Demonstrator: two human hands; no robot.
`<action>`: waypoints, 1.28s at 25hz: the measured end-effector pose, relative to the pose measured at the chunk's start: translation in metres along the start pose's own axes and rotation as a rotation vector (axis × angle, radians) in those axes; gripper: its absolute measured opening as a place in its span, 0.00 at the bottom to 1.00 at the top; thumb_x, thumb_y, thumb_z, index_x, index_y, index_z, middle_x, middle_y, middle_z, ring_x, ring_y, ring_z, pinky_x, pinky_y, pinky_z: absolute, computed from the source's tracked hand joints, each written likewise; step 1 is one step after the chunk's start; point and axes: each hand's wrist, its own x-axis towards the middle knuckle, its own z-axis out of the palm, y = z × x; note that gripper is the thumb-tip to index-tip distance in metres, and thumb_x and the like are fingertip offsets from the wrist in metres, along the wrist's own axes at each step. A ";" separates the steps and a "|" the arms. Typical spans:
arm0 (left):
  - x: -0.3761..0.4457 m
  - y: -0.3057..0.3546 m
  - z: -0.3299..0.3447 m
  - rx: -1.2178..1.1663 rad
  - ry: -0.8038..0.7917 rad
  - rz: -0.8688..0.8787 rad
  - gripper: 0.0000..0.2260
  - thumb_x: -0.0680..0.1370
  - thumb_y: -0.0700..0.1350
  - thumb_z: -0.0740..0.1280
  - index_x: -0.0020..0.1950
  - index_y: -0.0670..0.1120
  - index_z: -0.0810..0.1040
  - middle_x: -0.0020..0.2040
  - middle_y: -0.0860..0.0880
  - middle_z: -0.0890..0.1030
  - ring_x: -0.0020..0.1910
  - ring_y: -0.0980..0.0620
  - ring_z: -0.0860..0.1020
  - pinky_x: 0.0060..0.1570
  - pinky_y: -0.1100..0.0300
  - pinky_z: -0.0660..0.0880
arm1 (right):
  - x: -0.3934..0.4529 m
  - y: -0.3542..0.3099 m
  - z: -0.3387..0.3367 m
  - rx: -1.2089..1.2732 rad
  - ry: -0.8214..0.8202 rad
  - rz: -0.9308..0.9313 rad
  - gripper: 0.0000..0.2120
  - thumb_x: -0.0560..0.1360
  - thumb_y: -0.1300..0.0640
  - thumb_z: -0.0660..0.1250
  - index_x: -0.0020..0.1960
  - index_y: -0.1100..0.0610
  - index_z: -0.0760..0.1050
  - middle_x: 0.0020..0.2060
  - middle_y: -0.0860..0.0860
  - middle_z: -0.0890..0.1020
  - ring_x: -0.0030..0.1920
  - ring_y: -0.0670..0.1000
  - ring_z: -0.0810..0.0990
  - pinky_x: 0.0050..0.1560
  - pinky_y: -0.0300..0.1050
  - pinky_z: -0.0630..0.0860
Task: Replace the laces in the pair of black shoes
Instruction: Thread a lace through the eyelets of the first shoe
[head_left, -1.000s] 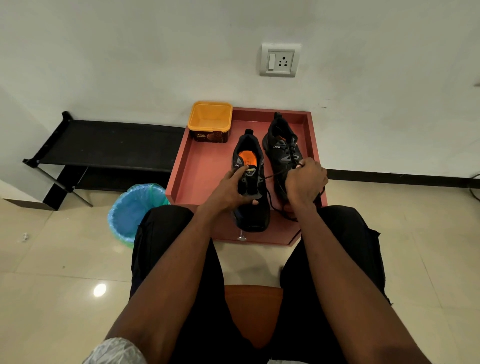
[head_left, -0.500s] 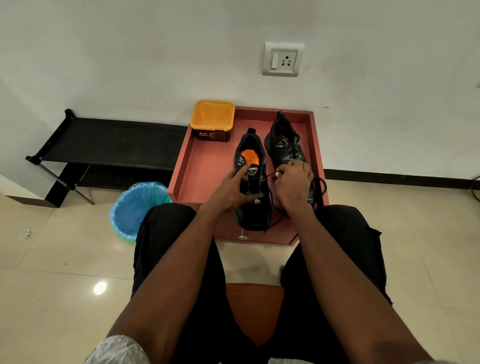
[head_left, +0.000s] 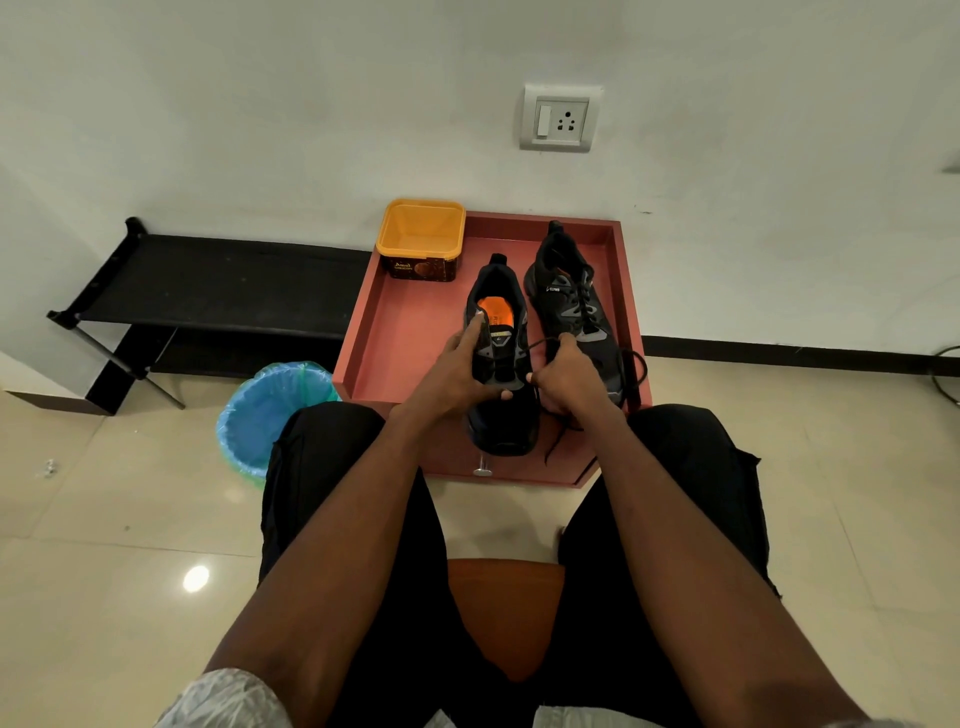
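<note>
Two black shoes stand on a red tray. The left shoe has an orange insole and an open tongue area. My left hand grips its left side, index finger up along the collar, thumb across the eyelets. My right hand pinches a black lace that runs from the left shoe's right eyelets; loose lace trails on the tray below my wrist. The right shoe is laced and lies behind my right hand.
A yellow open tub sits at the tray's back left corner. A black low rack stands against the wall on the left, a blue-lined bin by my left knee. An orange stool seat shows between my legs.
My right hand has drawn back left from over the right shoe toward the left shoe, taking the lace with it. My left hand stays on the left shoe.
</note>
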 end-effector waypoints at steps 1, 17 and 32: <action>-0.003 0.003 -0.003 -0.040 0.031 -0.003 0.49 0.69 0.43 0.79 0.81 0.50 0.50 0.75 0.42 0.61 0.73 0.43 0.64 0.66 0.54 0.67 | 0.000 0.001 -0.002 -0.015 -0.008 0.009 0.30 0.75 0.58 0.70 0.71 0.62 0.60 0.58 0.63 0.79 0.56 0.63 0.80 0.54 0.55 0.77; -0.030 0.011 -0.027 -0.611 -0.050 -0.418 0.06 0.79 0.34 0.63 0.52 0.40 0.78 0.47 0.41 0.82 0.41 0.50 0.80 0.44 0.57 0.77 | -0.023 -0.016 -0.013 0.448 -0.215 -0.025 0.16 0.77 0.64 0.65 0.63 0.60 0.69 0.42 0.59 0.82 0.30 0.50 0.75 0.29 0.41 0.71; -0.027 0.007 -0.055 -1.223 0.092 -0.154 0.09 0.80 0.38 0.61 0.60 0.41 0.75 0.37 0.50 0.76 0.30 0.55 0.72 0.31 0.62 0.70 | -0.015 -0.011 -0.040 0.985 0.213 0.082 0.02 0.77 0.62 0.69 0.49 0.59 0.80 0.40 0.52 0.86 0.21 0.45 0.66 0.25 0.37 0.65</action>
